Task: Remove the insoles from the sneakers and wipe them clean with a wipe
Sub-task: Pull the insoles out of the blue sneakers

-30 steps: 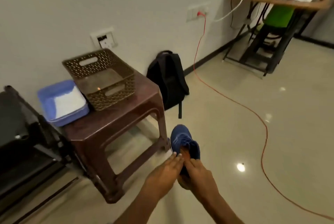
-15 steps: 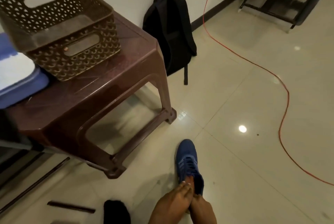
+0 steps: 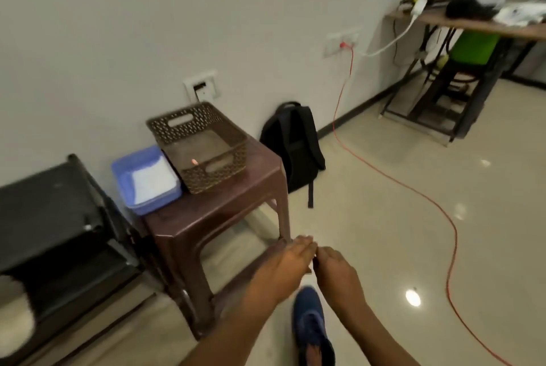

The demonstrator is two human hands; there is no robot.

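Note:
A blue sneaker [image 3: 310, 324] lies on the pale floor at the bottom of the view, toe pointing away from me. Something orange-brown, the insole [image 3: 313, 355], shows in its opening. My left hand [image 3: 288, 266] and my right hand [image 3: 336, 275] hover above the toe, fingertips meeting, both clear of the shoe. A small dark bit shows between them, too blurred to name. A blue tub [image 3: 122, 179] holding white wipes [image 3: 153, 179] sits on the brown stool [image 3: 224, 212].
A brown perforated basket [image 3: 218, 172] stands on the stool beside the tub. A black backpack [image 3: 295, 144] leans on the wall. A red cable [image 3: 428, 200] snakes over the floor at right. A black rack [image 3: 53, 218] is at left, a desk [image 3: 472, 25] at far right.
Both hands have lifted off the sneaker's opening and now sit higher, above its toe. The view has tilted back up to the wall and stool.

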